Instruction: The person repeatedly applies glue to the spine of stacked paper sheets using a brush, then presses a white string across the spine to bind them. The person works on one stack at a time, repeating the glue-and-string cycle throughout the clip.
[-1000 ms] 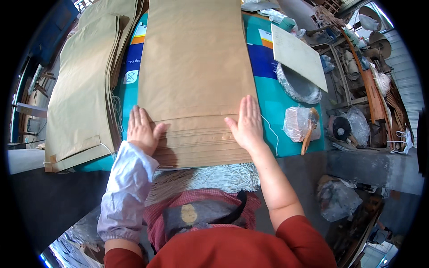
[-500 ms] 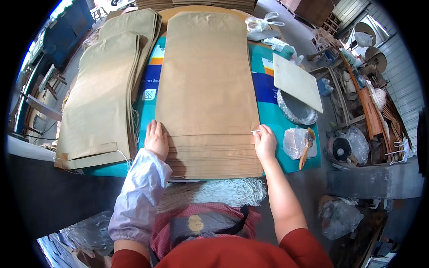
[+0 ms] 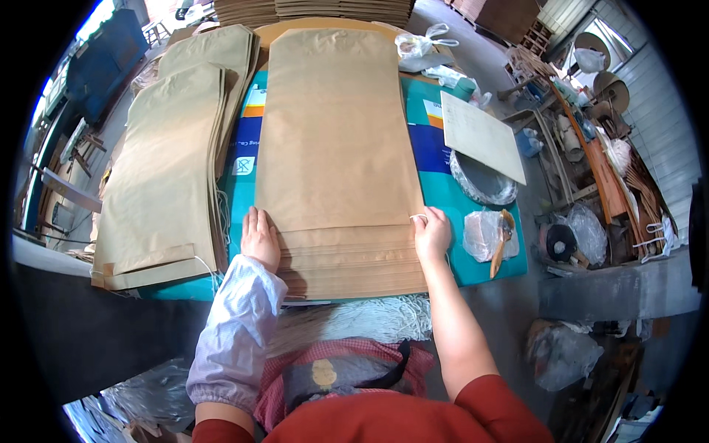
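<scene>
A stack of brown paper bags lies lengthwise in front of me, the near ends fanned out in overlapping steps. My left hand rests with its fingers stretched out along the stack's left edge, near the fold. At the opposite edge my right hand is closed, with the end of a white string showing between thumb and fingers. Across the near end of the top bag runs a crease. Further left are more brown paper bags in a pile, with white strings hanging at their side.
Under the bags is a teal and blue sheet. To the right lie a brush on a plastic-wrapped block, a round basin and a pale board partly over it. White strings hang in a bundle below the near edge.
The whole view has shifted slightly. Both hands keep nearly the same places on the stack, and the string is still in my right hand.
</scene>
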Action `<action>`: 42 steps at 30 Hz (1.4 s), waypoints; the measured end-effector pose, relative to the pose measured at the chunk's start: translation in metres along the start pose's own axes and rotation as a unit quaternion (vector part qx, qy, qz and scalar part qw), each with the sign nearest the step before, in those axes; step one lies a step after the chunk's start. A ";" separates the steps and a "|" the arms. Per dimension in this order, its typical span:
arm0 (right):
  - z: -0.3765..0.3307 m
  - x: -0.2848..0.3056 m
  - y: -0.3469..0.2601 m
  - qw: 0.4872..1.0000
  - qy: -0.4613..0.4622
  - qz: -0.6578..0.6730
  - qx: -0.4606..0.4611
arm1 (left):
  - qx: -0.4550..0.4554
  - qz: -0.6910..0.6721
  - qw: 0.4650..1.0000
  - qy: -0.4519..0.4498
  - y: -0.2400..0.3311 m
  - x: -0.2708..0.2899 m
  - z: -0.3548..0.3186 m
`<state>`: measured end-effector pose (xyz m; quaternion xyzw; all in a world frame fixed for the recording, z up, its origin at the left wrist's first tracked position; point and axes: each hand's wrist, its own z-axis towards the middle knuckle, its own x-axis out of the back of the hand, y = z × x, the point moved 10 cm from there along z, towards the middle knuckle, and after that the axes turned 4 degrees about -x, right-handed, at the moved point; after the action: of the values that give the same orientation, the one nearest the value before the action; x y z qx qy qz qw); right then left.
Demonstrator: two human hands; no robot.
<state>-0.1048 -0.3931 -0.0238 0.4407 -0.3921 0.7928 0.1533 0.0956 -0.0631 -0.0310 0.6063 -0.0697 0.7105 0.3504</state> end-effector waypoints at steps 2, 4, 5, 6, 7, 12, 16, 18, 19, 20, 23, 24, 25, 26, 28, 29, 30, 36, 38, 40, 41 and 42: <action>-0.001 0.001 -0.015 0.997 0.013 -0.058 0.041 | 0.003 -0.001 1.000 -0.001 -0.005 -0.001 -0.001; -0.007 -0.002 -0.024 0.994 0.008 -0.069 0.087 | -0.002 0.000 1.000 0.001 -0.004 -0.001 -0.002; -0.010 0.000 -0.028 0.993 0.023 -0.064 0.093 | -0.002 0.002 1.000 -0.005 -0.003 -0.002 -0.002; -0.010 0.001 -0.033 0.993 0.039 -0.055 0.100 | -0.005 0.004 1.000 -0.002 -0.003 -0.002 -0.002; -0.005 -0.001 -0.019 0.998 0.026 -0.023 0.046 | -0.009 0.006 1.000 0.000 -0.005 -0.003 -0.002; 0.003 -0.001 -0.003 0.998 -0.026 0.029 -0.053 | -0.004 0.001 1.000 0.006 -0.005 -0.003 -0.002; 0.004 -0.001 0.002 0.997 -0.015 0.035 -0.072 | -0.001 0.002 1.000 0.005 -0.005 -0.003 -0.002; 0.008 -0.003 0.007 0.995 -0.022 0.051 -0.087 | -0.009 0.002 1.000 0.006 -0.002 -0.003 -0.001; 0.010 -0.003 0.010 0.993 -0.025 0.059 -0.095 | -0.009 0.003 1.000 0.007 -0.002 -0.003 -0.001; 0.011 -0.002 0.009 0.994 -0.018 0.059 -0.089 | -0.008 0.004 1.000 0.008 -0.001 -0.004 -0.001; 0.012 0.004 -0.004 0.998 0.008 0.046 -0.052 | -0.011 0.002 1.000 0.011 0.000 -0.004 0.000; 0.010 0.005 -0.013 0.999 0.017 0.036 -0.026 | -0.011 0.002 1.000 0.013 -0.001 -0.003 -0.001; 0.009 0.008 -0.022 0.999 0.026 0.026 0.001 | -0.013 -0.002 1.000 0.012 -0.001 -0.004 -0.001; 0.007 0.004 -0.020 0.999 0.020 0.034 0.025 | -0.014 -0.005 1.000 0.010 0.000 -0.006 0.000; 0.005 -0.008 -0.018 0.994 0.002 0.071 0.085 | -0.001 -0.008 1.000 0.020 -0.010 -0.004 -0.003; 0.012 -0.009 0.012 0.959 -0.050 0.269 -0.069 | 0.013 -0.036 0.998 0.043 -0.015 0.008 -0.004; 0.007 -0.017 0.031 0.859 -0.116 0.448 -0.220 | 0.030 -0.057 0.996 0.068 -0.021 0.022 -0.009; -0.034 0.011 0.004 0.801 -0.352 0.450 -0.179 | 0.318 -0.539 0.773 -0.104 -0.051 -0.005 -0.071; -0.028 0.012 -0.006 0.919 -0.239 0.305 -0.074 | 0.111 -0.226 0.967 0.029 -0.029 0.066 -0.049; -0.040 0.009 -0.033 0.944 -0.172 0.279 -0.027 | 0.021 -0.115 0.988 0.100 -0.016 0.126 -0.048; -0.047 0.004 -0.067 0.937 -0.180 0.299 -0.008 | 0.023 -0.139 0.976 0.163 -0.035 0.148 -0.056; -0.052 -0.002 -0.100 0.930 -0.185 0.319 0.011 | 0.023 -0.163 0.960 0.226 -0.057 0.171 -0.065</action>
<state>-0.0749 -0.2896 0.0075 0.4334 -0.5245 0.7084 -0.1876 0.0726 0.0844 0.0894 0.4407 0.1276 0.7637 0.4541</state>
